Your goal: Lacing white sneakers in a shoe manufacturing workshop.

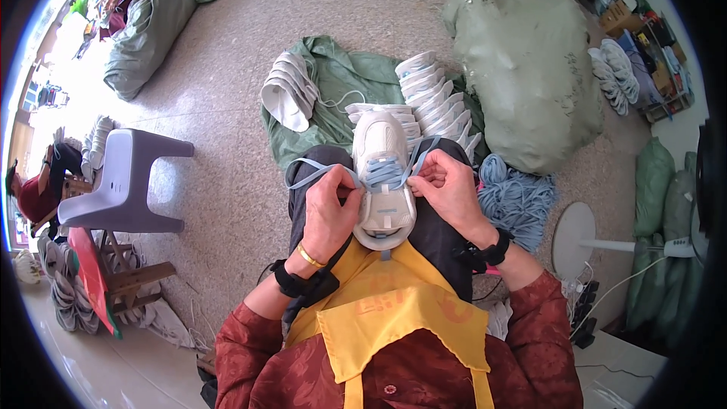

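A white sneaker (381, 140) rests between my knees, its toe pointing away from me. Light blue shoelace (385, 172) crosses the front of it in several rows. On the shoe's left edge my left hand (331, 208) pinches one lace end, whose loose part loops out over my left knee. My right hand (447, 188) has thumb and fingers closed on the other lace end at the right edge, and that end rises above the hand. Both hands touch the shoe's sides near the upper eyelets.
A green cloth (333, 68) ahead carries stacked white shoe uppers (432, 95). Right of it stand a bulky green sack (522, 76) and a pile of blue laces (517, 201). A grey plastic chair (125, 182) is at left, a white fan base (569, 242) at right. Other people sit far left.
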The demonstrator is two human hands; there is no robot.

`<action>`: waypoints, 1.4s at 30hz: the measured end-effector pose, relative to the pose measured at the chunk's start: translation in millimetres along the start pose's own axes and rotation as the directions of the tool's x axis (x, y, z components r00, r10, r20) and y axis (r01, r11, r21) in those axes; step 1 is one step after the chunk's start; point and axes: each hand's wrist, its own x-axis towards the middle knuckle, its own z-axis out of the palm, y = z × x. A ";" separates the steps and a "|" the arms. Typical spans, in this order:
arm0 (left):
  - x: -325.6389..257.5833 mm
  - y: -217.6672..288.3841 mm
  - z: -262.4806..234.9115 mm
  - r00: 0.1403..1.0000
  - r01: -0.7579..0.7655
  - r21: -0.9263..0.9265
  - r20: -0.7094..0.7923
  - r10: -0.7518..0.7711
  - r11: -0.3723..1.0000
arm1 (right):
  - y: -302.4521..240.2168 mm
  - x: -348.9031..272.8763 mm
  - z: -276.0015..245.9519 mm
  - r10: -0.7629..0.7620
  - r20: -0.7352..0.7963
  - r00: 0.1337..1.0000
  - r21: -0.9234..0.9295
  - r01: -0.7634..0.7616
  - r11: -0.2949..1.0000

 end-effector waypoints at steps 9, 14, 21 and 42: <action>-1.5 2.2 6.0 0.998 -0.014 -0.021 -0.058 0.013 1.000 | 9.6 -3.4 3.6 -0.147 -0.057 0.987 -0.113 0.140 0.984; -1.7 5.7 5.6 0.994 -0.034 0.021 -0.106 0.036 0.999 | -7.3 -12.4 3.5 -0.243 -0.002 0.970 -0.264 0.234 0.936; -4.3 6.5 7.1 0.989 -0.090 0.076 -0.109 0.098 0.993 | -17.3 -17.4 5.6 -0.255 0.049 0.966 -0.377 0.254 0.891; -5.4 -3.3 12.1 0.984 -0.154 0.066 -0.083 0.159 0.986 | -26.5 -16.4 16.3 -0.426 0.221 0.877 -0.698 0.447 0.559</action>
